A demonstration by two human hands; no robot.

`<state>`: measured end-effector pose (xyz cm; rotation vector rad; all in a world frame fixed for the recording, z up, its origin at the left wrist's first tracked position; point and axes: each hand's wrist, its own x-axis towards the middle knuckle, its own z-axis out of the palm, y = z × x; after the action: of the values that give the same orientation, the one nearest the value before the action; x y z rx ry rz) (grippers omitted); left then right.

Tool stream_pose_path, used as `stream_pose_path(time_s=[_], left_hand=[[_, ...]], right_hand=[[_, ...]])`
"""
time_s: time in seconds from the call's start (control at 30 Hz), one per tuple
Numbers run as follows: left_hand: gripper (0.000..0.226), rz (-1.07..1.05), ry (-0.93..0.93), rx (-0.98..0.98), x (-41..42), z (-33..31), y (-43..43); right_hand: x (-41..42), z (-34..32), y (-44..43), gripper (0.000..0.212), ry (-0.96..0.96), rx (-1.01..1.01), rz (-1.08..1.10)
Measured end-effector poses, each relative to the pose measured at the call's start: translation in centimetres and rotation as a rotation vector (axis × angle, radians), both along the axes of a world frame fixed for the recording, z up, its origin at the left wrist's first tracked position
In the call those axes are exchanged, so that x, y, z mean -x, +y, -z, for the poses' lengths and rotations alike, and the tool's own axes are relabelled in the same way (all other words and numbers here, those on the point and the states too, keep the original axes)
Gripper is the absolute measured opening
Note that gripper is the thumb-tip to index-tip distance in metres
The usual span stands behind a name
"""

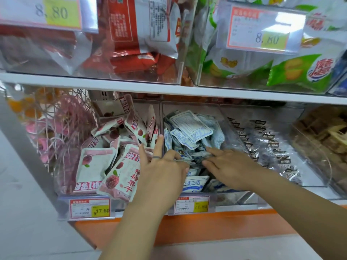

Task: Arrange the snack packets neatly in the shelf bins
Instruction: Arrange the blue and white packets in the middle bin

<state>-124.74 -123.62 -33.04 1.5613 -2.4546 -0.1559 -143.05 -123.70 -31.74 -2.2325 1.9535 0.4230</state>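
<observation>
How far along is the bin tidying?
Done-ish: the black-printed clear packets on the right lie in rough rows. In hand: left hand and right hand are both on the jumbled blue-and-white foil packets in the middle clear plastic bin. Remaining: those, plus the pink-and-white fruit packets next door, tumbled at all angles.

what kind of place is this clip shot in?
Most likely a snack aisle in a shop or supermarket. White shelves carry clear plastic bins heaped with sealed snack packets, and printed price tags are clipped to the bin fronts, reading 17.60 below and 8.80 above.
</observation>
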Motion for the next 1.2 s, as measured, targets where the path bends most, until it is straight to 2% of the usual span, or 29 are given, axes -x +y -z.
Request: stream_pose_path(time_s=[0.13, 0.2, 0.27, 0.4, 0.53, 0.6, 0.73, 0.8, 0.9, 1.07, 1.2], left_hand=[[0.038, 0.0, -0.023, -0.033, -0.2, 0.0, 0.3], [0.038, 0.002, -0.002, -0.045, -0.2, 0.2, 0.3], [0.038, 0.004, 0.012, -0.062, -0.2, 0.2, 0.2], [0.039, 0.005, 0.027, -0.057, -0.2, 0.2, 0.2], [0.036, 0.011, 0.071, -0.041, -0.1, 0.4, 0.1], [0.035, 0.002, 0.11, -0.033, 0.0, 0.4, 0.0], [0.035, -0.011, 0.044, -0.042, 0.0, 0.1, -0.2], [0.032, 0.002, 0.064, -0.059, 0.0, 0.3, -0.2], [0.023, 0.025, 0.128, 0.04, 0.1, 0.4, -0.4], [0.026, -0.001, 0.079, -0.028, -0.2, 0.6, -0.5], [0.012, 0.076, 0.181, 0.035, -0.7, 1.7, -0.8]], right_hand=[[0.6, -1.4, -0.5, 0.051, 0.096, -0.02, -0.047], [0.8, -2.4, -1.1, 0.041, 0.089, 0.099, -0.064], [0.9, -2.5, -2.0, 0.031, -0.01, 0.227, -0.102], [0.5, -1.4, -3.5, 0.033, -0.241, 0.025, -0.16], [1.0, -1.5, -5.0, 0.02, -0.228, 0.045, -0.186], [0.7, -1.7, -5.8, 0.022, -0.198, 0.005, -0.19], [0.1, -1.4, -7.0, 0.022, -0.144, -0.056, -0.249], [0.4, -2.0, -7.1, 0.021, -0.149, -0.049, -0.237], [1.9, -2.9, -7.2, 0.023, -0.102, 0.024, -0.232], [2.8, -1.6, -7.0, 0.046, 0.023, 0.04, -0.21], [2.2, -1.3, -6.8, 0.052, 0.059, 0.017, -0.2]])
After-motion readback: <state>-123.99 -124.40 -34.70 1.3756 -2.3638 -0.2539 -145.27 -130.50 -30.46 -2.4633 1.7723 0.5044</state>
